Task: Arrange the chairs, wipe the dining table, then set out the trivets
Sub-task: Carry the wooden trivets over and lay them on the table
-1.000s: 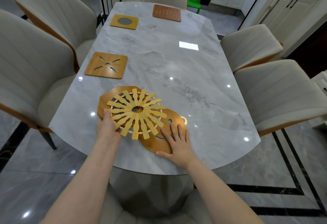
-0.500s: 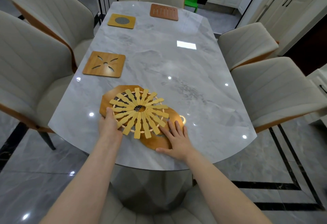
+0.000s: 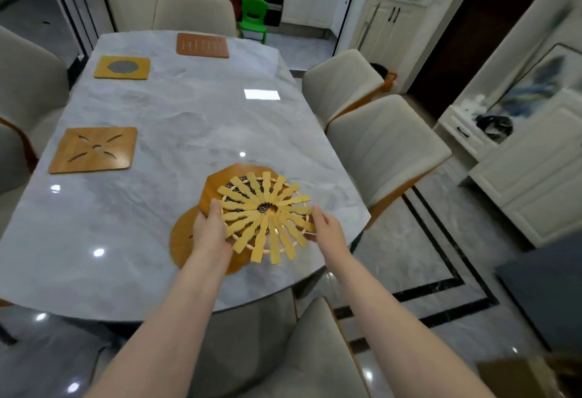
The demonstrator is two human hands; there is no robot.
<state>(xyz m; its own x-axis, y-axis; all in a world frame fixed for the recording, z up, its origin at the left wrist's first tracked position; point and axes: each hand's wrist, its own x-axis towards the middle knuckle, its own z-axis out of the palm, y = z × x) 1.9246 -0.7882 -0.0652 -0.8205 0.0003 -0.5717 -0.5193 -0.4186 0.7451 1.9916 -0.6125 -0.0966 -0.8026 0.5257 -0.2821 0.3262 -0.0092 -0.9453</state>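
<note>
Yellow sun-shaped trivet point(image 3: 267, 216) held by two hands at the table's near end.

Left hand point(image 3: 210, 232) and right hand point(image 3: 327, 229) pinch its sides over brown trivets point(image 3: 185, 240) on the grey table point(image 3: 176, 108); three more trivets point(image 3: 94, 149) sit farther left.

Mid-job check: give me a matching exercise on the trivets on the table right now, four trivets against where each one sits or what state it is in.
Things:
1. slatted sunburst trivet
2. reddish-brown ribbed trivet
3. square trivet with a grey disc
4. square trivet with leaf-shaped cutouts

Places or states:
A. far end of the table, by the end chair
B. near part of the table's left side
C. held at its edges by the left hand and right hand
D. far part of the left side

Pairs: 1-C, 2-A, 3-D, 4-B
</note>
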